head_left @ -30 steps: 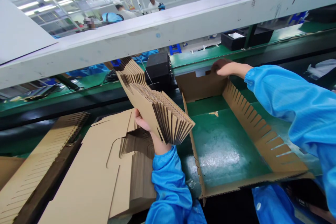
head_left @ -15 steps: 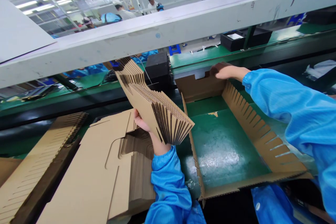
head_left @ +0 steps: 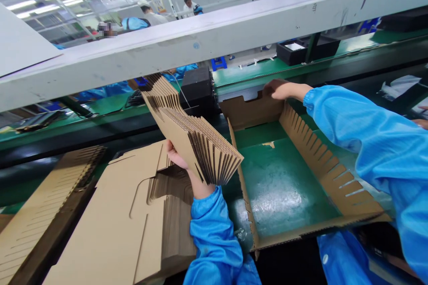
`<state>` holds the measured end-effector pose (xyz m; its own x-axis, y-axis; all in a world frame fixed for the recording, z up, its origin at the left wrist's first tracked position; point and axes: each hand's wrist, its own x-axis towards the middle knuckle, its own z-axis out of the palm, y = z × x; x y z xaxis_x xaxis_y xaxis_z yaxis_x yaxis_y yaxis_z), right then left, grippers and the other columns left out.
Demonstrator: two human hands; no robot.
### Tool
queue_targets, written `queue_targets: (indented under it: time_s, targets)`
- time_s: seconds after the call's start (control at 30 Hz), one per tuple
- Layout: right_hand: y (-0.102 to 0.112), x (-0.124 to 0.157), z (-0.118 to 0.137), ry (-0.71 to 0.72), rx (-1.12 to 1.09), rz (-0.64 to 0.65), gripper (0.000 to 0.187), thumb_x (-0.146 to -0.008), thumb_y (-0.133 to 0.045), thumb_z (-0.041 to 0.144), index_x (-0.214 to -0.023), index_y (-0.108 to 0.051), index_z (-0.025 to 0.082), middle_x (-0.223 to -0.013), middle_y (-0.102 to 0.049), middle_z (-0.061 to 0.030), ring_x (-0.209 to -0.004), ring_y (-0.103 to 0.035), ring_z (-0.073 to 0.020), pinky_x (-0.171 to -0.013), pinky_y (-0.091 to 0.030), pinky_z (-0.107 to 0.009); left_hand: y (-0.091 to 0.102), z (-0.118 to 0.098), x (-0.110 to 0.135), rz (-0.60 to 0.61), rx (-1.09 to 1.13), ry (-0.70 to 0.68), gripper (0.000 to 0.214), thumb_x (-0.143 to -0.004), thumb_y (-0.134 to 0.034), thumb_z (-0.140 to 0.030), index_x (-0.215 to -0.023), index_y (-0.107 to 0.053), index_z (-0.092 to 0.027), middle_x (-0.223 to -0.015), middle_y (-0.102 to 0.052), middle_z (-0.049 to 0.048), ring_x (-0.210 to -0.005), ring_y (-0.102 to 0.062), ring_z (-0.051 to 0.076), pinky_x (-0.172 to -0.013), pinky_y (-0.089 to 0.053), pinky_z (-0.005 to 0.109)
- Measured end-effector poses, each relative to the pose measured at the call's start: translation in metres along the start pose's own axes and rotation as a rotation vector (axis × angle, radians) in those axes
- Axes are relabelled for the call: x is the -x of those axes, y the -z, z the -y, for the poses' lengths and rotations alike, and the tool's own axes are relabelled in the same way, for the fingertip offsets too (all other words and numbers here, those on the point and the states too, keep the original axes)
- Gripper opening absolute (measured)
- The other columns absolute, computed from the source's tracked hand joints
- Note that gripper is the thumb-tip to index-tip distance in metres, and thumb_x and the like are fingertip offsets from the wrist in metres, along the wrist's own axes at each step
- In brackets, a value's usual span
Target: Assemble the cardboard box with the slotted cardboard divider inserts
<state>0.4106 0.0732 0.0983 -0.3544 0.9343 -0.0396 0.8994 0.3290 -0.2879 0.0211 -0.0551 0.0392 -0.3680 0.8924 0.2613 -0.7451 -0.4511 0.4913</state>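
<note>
My left hand [head_left: 180,164] is closed round a fanned stack of slotted cardboard divider strips [head_left: 192,133], held up above the bench. My right hand [head_left: 280,89] reaches forward and grips the top edge of the far wall of a rectangular cardboard frame [head_left: 254,111] standing on the green bench. A slotted cardboard strip [head_left: 326,164] stands along the frame's right side. Both arms wear blue sleeves.
Flat die-cut cardboard sheets [head_left: 113,218] lie stacked at the lower left, with slotted strips [head_left: 43,213] beside them. A grey beam [head_left: 214,35] crosses overhead. A black device [head_left: 197,91] sits behind the frame. Other workers stand far off behind the beam.
My right hand has slid slightly left and down along the frame's far wall. The left hand keeps the stack almost still.
</note>
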Motion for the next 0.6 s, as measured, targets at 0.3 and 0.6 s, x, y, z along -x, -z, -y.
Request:
queue_targets:
  time_s: [0.3, 0.6]
  targets:
    - [0.002, 0.008, -0.006, 0.031, -0.036, 0.005, 0.039, -0.091, -0.059, 0.015, -0.116, -0.087, 0.027, -0.14, -0.082, -0.0089, -0.127, -0.075, -0.0304, -0.109, -0.057, -0.039, 0.012, 0.005, -0.004, -0.012, -0.019, -0.015, 0.047, -0.096, -0.066, -0.054, -0.122, -0.081, -0.018, -0.129, -0.086, 0.0091, -0.156, -0.063, 0.031, -0.135, -0.045, 0.043]
    - [0.003, 0.003, -0.009, 0.044, -0.03, 0.015, 0.039, -0.089, -0.058, 0.01, -0.112, -0.086, 0.026, -0.149, -0.079, -0.0084, -0.132, -0.074, -0.0296, -0.109, -0.056, -0.038, 0.002, 0.005, 0.002, -0.034, 0.029, 0.003, 0.048, -0.101, -0.063, -0.053, -0.126, -0.081, -0.017, -0.137, -0.085, 0.0105, -0.157, -0.064, 0.03, -0.134, -0.049, 0.043]
